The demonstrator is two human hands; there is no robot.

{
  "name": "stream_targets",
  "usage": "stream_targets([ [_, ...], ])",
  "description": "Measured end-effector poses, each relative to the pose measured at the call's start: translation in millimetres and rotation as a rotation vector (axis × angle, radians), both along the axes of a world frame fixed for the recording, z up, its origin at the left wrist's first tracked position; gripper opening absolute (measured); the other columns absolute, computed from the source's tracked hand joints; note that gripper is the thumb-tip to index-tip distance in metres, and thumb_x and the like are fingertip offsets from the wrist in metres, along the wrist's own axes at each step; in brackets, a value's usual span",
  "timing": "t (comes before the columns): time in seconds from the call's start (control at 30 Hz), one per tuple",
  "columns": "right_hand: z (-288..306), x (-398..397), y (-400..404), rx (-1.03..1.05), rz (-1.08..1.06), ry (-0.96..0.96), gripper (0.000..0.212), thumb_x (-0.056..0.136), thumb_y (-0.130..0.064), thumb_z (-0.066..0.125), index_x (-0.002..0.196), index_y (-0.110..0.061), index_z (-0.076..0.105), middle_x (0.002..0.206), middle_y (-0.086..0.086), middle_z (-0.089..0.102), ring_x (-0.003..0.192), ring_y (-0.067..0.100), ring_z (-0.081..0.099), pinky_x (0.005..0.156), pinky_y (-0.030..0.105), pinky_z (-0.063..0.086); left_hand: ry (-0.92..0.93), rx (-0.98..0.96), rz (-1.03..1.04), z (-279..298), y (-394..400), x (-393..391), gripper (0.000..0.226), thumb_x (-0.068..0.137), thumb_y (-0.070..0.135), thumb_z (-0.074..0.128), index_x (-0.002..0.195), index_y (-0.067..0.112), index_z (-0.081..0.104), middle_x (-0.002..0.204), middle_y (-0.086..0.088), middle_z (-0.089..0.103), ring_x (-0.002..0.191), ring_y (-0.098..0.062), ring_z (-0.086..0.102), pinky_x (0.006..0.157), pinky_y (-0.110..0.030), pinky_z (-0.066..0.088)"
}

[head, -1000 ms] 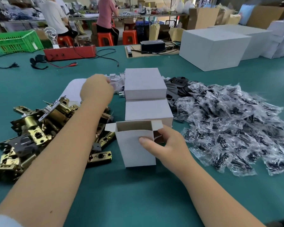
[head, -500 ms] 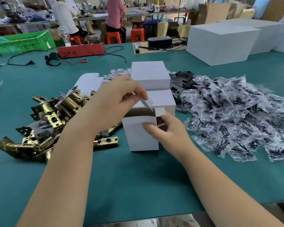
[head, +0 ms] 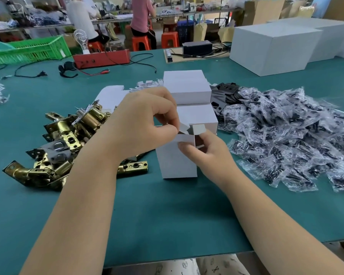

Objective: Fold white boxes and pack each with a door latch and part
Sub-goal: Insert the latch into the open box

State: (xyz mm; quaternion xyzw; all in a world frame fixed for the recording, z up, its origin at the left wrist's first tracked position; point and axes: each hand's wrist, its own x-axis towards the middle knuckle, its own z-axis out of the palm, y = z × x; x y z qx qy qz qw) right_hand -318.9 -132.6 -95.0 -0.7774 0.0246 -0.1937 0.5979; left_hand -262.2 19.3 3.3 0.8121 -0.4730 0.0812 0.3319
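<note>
A small white box point(head: 177, 161) stands upright on the green table point(head: 167, 215), its top open. My left hand point(head: 145, 124) is above it and pinches a top flap between thumb and fingers. My right hand point(head: 205, 153) grips the box's right side, thumb on the front face. A heap of brass door latches point(head: 68, 139) lies to the left. Bagged black parts point(head: 290, 135) are piled to the right. Two closed white boxes point(head: 189, 90) sit behind the open one.
Flat box blanks point(head: 111, 94) lie behind my left hand. Large white cartons point(head: 272, 48), a red device with cables point(head: 101, 58) and a green crate point(head: 28, 50) stand at the back. Two people sit on orange stools beyond the table. The table's near edge is close.
My left hand came back from the blanks at the rear to the box top and took hold of a flap. The view shifted slightly right.
</note>
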Motion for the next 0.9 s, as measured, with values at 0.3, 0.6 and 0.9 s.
stream_targets([
  [0.3, 2, 0, -1, 0.031, 0.059, 0.003, 0.01, 0.074, -0.036, 0.062, 0.08, -0.043, 0.062, 0.07, -0.021, 0.061, 0.063, -0.002, 0.052, 0.059, 0.01, 0.041, 0.179, -0.02, -0.085, -4, -13, 9, 0.015, 0.067, 0.008, 0.048, 0.065, 0.017, 0.06, 0.056, 0.012, 0.053, 0.05, -0.001, 0.045, 0.05, -0.008, 0.033],
  [0.6, 4, 0, 2, 0.027, 0.048, -0.016, 0.019, 0.076, -0.034, 0.06, 0.076, -0.053, 0.061, 0.063, -0.027, 0.057, 0.056, -0.007, 0.049, 0.054, 0.005, 0.037, 0.38, -0.099, -0.029, -19, -11, 20, 0.033, 0.078, 0.007, 0.075, 0.089, 0.038, 0.067, 0.079, 0.023, 0.067, 0.06, -0.001, 0.058, 0.063, -0.012, 0.048],
  [0.9, 0, 1, 2, -0.026, 0.045, -0.034, 0.024, 0.067, -0.039, 0.056, 0.09, -0.043, 0.063, 0.075, -0.022, 0.059, 0.062, 0.0, 0.048, 0.058, 0.012, 0.041, 0.458, 0.146, -0.005, 11, -12, 22, 0.028, 0.091, 0.012, 0.062, 0.101, 0.038, 0.062, 0.085, 0.021, 0.074, 0.059, -0.014, 0.052, 0.054, -0.028, 0.045],
])
